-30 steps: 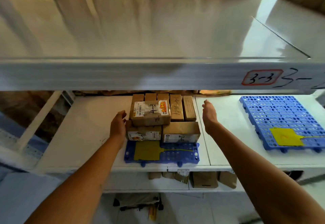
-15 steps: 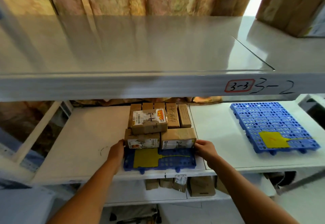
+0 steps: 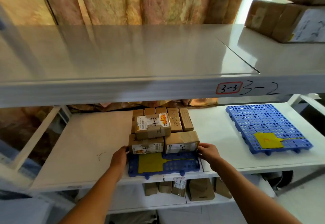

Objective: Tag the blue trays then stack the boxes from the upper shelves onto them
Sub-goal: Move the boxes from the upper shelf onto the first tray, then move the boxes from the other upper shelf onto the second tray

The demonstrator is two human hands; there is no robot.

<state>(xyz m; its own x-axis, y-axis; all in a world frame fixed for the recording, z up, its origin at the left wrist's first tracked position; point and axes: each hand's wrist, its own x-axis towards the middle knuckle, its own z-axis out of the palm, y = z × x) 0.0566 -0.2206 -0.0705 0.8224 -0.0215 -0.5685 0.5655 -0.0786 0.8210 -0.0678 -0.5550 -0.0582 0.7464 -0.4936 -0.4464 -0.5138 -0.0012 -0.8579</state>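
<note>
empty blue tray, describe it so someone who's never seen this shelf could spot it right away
Find the white metal shelf below the beam marked 3-2. Two perforated blue plastic trays lie on it; take the right-hand blue tray, away from both hands. Unlike the left blue tray, which carries stacked brown cardboard boxes, it holds only a yellow tag.

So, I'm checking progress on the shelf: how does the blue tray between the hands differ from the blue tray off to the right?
The left blue tray carries stacked cardboard boxes; the right blue tray carries none. The left hand and right hand rest at the left tray's sides; nothing touches the right one. Both are perforated, sit on the same white shelf, and have a yellow tag near the front.
</note>
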